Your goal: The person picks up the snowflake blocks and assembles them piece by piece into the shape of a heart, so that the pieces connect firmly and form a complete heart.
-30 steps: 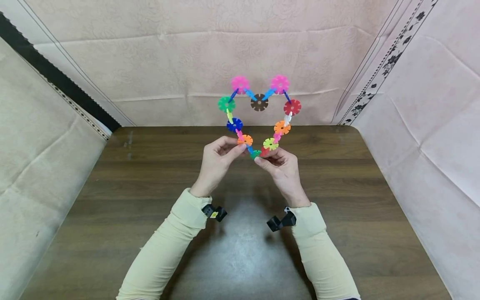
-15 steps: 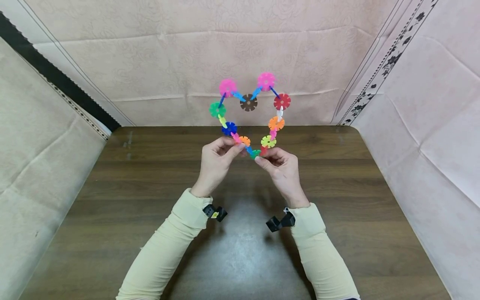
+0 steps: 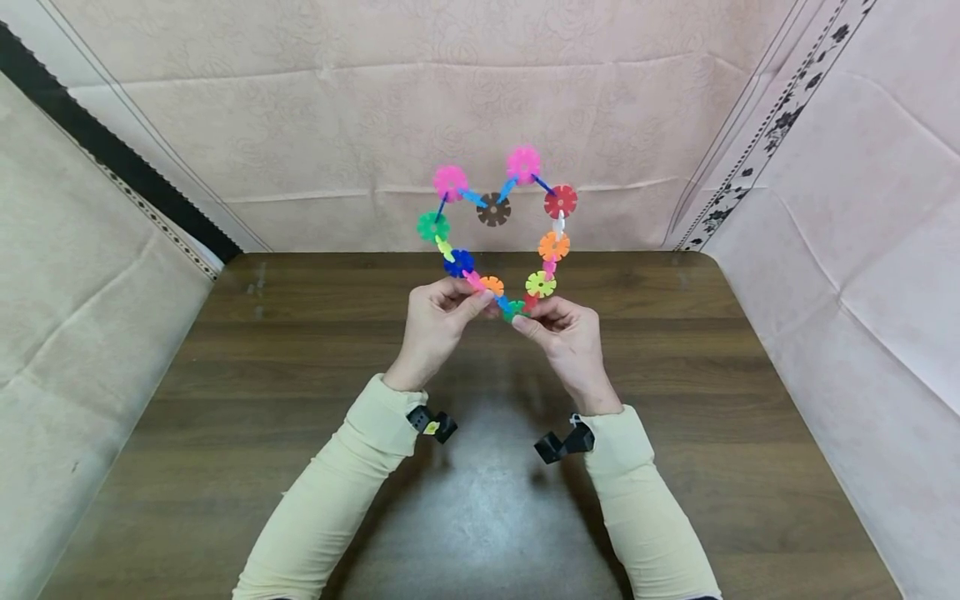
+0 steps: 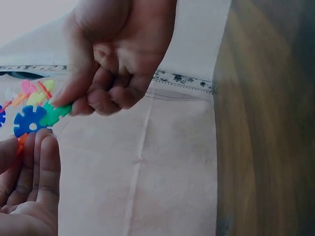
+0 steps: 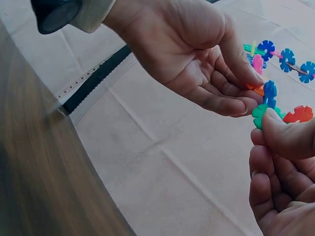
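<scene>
A heart-shaped loop of colourful interlocking snowflake discs stands upright between the hands in the head view. Two pink discs [image 3: 523,165] top its lobes, with a brown disc [image 3: 492,209] at the dip. My left hand [image 3: 441,325] pinches the lower left side at an orange disc [image 3: 492,285]. At the bottom tip, my right hand [image 3: 568,343] pinches a green disc [image 3: 514,310] between thumb and fingers. The left wrist view shows a blue disc [image 4: 28,121] joining the two held discs. In the right wrist view a red disc [image 5: 299,114] sits beside the right thumb.
The loop is held above a brown wood-grain table [image 3: 480,500]. Pale cloth [image 3: 420,108] hangs behind the table and along both sides. Each wrist carries a small black camera [image 3: 564,442].
The upper part of the loop has swung to the left and its left side has bowed outward. Both hands keep their hold and have hardly moved.
</scene>
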